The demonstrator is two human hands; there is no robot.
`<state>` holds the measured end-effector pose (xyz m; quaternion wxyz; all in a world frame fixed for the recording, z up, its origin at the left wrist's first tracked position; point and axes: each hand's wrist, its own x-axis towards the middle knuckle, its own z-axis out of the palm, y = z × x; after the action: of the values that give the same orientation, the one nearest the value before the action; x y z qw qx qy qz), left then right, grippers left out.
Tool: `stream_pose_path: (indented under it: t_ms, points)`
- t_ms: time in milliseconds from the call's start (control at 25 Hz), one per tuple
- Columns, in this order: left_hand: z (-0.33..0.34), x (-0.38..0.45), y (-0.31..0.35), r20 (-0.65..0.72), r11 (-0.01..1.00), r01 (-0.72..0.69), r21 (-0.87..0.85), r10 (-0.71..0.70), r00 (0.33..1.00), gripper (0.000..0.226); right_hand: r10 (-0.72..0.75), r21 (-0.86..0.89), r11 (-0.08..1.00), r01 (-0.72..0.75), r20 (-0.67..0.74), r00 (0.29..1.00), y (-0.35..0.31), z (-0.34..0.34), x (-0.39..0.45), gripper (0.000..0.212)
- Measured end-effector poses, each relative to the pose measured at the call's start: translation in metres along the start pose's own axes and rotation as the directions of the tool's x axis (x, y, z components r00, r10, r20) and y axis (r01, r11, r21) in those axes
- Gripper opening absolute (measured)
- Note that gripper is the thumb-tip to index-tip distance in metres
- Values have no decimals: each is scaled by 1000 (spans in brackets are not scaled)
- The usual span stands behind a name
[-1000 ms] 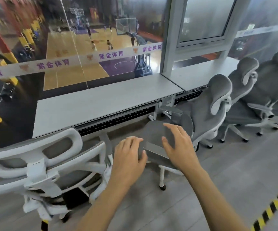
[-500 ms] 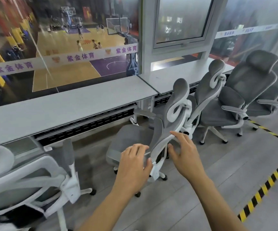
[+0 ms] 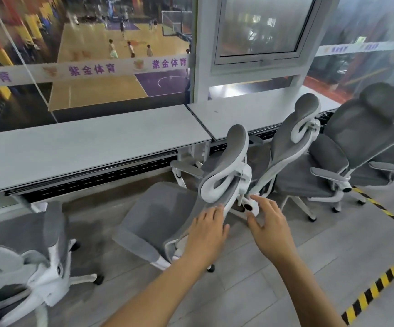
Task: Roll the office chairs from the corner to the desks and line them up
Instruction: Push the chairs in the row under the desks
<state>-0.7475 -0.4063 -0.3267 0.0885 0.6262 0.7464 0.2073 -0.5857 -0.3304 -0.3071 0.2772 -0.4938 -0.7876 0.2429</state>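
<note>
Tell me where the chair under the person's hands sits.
In the head view the chair stands centre frame before the desk, between a chair at lower left and another at its right.

Purple "紫金体育" repeats along the white window band (image 3: 125, 68).

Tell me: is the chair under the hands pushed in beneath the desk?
No: the chair stands clear of the desk, turned sideways.
</note>
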Motion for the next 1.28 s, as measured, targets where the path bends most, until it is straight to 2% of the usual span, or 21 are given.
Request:
stream_pose_path:
  t_ms: [80, 200, 360, 440, 520, 640, 800, 920, 1040, 1160, 1280]
  points:
    - [25, 15, 4, 23, 996, 77, 44, -78, 997, 49, -5, 5, 1000, 5, 39, 999, 18, -1, 21, 43]
    - [53, 29, 6, -56, 971, 207, 120, -201, 978, 44, -36, 47, 998, 31, 101, 994, 43, 1, 66, 43]
    - [72, 35, 20, -128, 933, 333, 135, -317, 940, 62, -110, 102, 991, 90, 209, 972, 67, 7, 113, 44]
    - [71, 35, 21, -135, 917, 385, 110, -370, 919, 70, -125, 129, 987, 100, 205, 971, 76, 12, 133, 42]
    - [71, 26, 17, -144, 888, 437, 146, -418, 897, 68, -120, 118, 988, 99, 182, 976, 82, 17, 151, 43]
    - [59, 9, 1, -118, 874, 467, 135, -454, 883, 55, -162, 32, 987, 159, 187, 969, 84, 24, 167, 47]
    - [39, -17, -25, -140, 855, 508, 107, -493, 859, 35, -202, -72, 967, 243, 358, 912, 82, 40, 168, 48]
    - [16, -32, -46, -180, 826, 557, 79, -538, 823, 29, -266, -98, 934, 343, 450, 853, 78, 51, 147, 54]
    - [-2, -40, -71, -199, 791, 601, 110, -575, 793, 28, -311, -151, 899, 412, 441, 842, 67, 64, 131, 60]
    - [-16, -53, -98, -228, 761, 647, 42, -624, 748, 26, -359, -162, 874, 459, 422, 832, 45, 82, 127, 59]
    - [-26, -65, -129, -248, 782, 624, 5, -603, 758, 25, -317, -218, 859, 463, 485, 815, 21, 102, 125, 82]
